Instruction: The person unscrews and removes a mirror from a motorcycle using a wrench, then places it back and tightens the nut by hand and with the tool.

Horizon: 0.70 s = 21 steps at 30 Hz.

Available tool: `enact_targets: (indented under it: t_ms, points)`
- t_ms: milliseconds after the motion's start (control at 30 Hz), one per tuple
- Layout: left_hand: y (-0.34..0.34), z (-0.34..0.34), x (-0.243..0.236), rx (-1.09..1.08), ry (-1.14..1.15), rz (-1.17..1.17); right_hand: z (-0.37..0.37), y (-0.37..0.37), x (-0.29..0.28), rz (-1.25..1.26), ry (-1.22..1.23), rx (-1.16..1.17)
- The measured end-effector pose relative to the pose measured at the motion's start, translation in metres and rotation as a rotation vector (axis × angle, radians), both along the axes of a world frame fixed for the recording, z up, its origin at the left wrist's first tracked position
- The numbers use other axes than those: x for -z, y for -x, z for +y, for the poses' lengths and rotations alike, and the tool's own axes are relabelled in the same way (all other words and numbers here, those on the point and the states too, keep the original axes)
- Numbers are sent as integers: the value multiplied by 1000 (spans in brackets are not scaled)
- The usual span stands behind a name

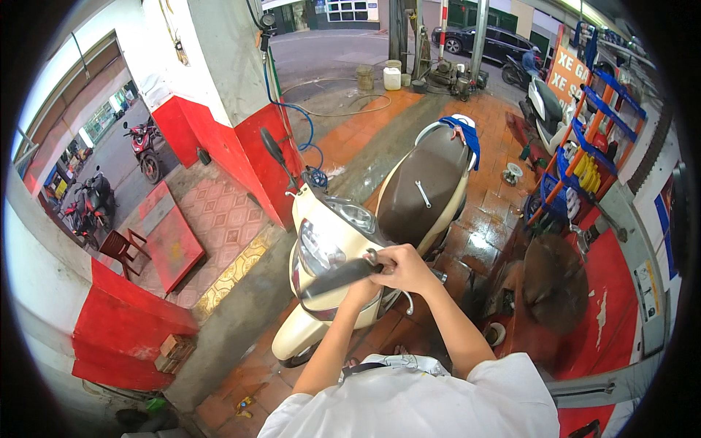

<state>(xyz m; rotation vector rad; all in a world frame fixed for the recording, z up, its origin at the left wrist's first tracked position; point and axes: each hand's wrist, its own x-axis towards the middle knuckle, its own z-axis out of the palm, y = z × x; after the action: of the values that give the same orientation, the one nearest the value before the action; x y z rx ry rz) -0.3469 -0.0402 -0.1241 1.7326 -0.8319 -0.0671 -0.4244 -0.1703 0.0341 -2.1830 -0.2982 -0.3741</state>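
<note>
Two hands (pixel 364 290) (pixel 404 269) on black mirror (pixel 332 280), wrench (pixel 423 194) on scooter seat (pixel 438 168)

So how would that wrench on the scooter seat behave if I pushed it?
The wrench looks like metal, so it's probably stiff and fairly heavy for its size. Lying flat, it seems unlikely to roll, though the rounded seat might let it slide.

Wet orange floor tiles (pixel 478 252), a red-and-white pillar (pixel 219 87), a brown chair (pixel 115 245), grey street (pixel 328 47) beyond.
</note>
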Motion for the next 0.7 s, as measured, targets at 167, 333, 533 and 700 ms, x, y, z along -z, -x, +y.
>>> enact_targets:
  t_ms: [167,333,533,700]
  points:
    - [14,-11,-39,-108,127,20,2,-36,-21,118,76,236]
    - [20,-24,-45,-80,162,-94,-63,-71,58,48,-324,379]
    - [21,-11,-55,-94,40,-109,-56,-13,51,220,-1055,296]
    - [20,-4,-57,-80,12,-104,-41,37,68,226,-1225,240]
